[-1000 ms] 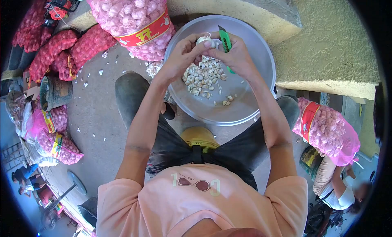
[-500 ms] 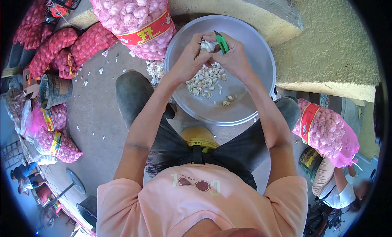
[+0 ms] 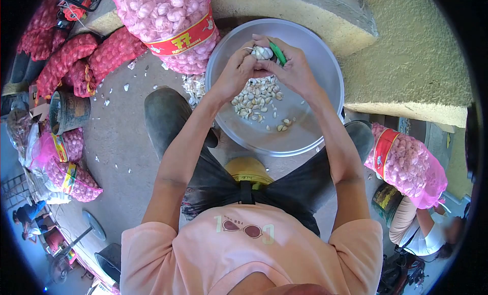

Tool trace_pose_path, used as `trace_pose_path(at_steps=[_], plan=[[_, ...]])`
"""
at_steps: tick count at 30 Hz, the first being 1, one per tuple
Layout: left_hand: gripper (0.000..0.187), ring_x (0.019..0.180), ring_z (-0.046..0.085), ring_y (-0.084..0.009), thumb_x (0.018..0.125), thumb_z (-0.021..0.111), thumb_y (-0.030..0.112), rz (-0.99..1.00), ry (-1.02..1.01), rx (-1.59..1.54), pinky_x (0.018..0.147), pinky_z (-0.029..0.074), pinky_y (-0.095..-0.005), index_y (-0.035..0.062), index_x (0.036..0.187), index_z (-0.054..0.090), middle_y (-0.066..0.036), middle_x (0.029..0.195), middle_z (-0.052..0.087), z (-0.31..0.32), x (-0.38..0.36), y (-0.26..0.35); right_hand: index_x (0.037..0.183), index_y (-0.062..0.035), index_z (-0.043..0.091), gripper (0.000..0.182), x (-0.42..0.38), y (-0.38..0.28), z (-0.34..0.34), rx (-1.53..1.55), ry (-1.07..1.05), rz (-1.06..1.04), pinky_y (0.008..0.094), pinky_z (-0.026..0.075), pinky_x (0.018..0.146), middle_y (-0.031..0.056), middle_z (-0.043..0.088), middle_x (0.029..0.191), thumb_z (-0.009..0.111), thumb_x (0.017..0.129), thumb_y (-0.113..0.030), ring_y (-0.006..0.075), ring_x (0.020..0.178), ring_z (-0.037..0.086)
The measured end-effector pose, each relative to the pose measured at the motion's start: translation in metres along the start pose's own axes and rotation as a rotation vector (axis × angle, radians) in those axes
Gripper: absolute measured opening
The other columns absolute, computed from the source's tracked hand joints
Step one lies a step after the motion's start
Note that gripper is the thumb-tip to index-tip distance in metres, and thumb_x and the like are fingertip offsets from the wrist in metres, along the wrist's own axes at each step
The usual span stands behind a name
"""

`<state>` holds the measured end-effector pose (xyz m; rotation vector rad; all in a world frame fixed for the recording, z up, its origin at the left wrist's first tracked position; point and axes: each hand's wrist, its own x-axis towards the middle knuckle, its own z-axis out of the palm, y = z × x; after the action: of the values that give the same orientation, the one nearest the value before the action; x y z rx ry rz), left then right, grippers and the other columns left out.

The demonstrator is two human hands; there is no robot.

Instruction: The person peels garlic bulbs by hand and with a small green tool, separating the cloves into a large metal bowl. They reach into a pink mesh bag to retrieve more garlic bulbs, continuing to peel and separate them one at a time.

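Over a wide grey metal basin (image 3: 305,127), both of my hands meet around a white garlic bulb (image 3: 262,53). My left hand (image 3: 239,68) grips the bulb from its left side. In my right hand (image 3: 294,68) is a green-handled knife (image 3: 277,53), held right beside the bulb, and its blade cannot be made out. The right fingertips touch the bulb too. Below my hands, loose garlic cloves (image 3: 251,102) lie in a heap in the basin, with a few apart toward the basin's near side.
A large pink net sack of garlic (image 3: 175,20) stands left of the basin, with peelings (image 3: 194,87) on the floor beside it. Red net sacks (image 3: 68,58) and a bucket (image 3: 68,112) are farther left. At right, a person (image 3: 424,236) is near another garlic sack (image 3: 406,163).
The garlic bulb has turned and shows more between my hands. The green knife has tilted lower against it, and my right hand has shifted slightly.
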<state>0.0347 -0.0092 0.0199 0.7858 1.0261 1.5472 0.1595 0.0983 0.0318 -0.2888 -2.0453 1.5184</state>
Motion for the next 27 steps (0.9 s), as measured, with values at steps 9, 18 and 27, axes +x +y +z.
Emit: trace_pose_path(at_steps=[9, 18, 27], plan=[[0.026, 0.082, 0.061, -0.0145, 0.098, 0.037, 0.017, -0.115, -0.008, 0.193, 0.074, 0.053, -0.0289, 0.0001, 0.115, 0.047, -0.008, 0.094, 0.057, -0.008, 0.002, -0.004, 0.114, -0.0022, 0.057, 0.043, -0.003, 0.006, -0.005, -0.306, 0.058, -0.146, 0.0346, 0.049, 0.078, 0.0142, 0.060, 0.101, 0.071, 0.073, -0.002, 0.0275, 0.090, 0.062], [0.029, 0.073, 0.054, -0.0119, 0.099, 0.035, 0.025, -0.153, -0.134, -0.024, 0.067, 0.046, -0.0270, 0.0039, 0.097, 0.055, -0.004, 0.086, 0.056, -0.012, 0.006, -0.008, 0.116, -0.0084, 0.051, 0.037, -0.004, 0.004, 0.002, -0.547, 0.003, -0.161, 0.0423, 0.049, 0.070, 0.0133, 0.055, 0.103, 0.065, 0.082, -0.013, 0.0374, 0.088, 0.059], [0.029, 0.082, 0.055, -0.0093, 0.100, 0.038, 0.027, -0.169, -0.166, -0.144, 0.074, 0.048, -0.0274, 0.0052, 0.102, 0.056, -0.001, 0.092, 0.058, -0.018, 0.006, -0.019, 0.108, -0.0070, 0.050, 0.034, -0.007, 0.006, 0.007, -0.578, 0.055, -0.173, 0.0428, 0.049, 0.067, 0.0144, 0.055, 0.100, 0.065, 0.078, -0.008, 0.0381, 0.084, 0.060]])
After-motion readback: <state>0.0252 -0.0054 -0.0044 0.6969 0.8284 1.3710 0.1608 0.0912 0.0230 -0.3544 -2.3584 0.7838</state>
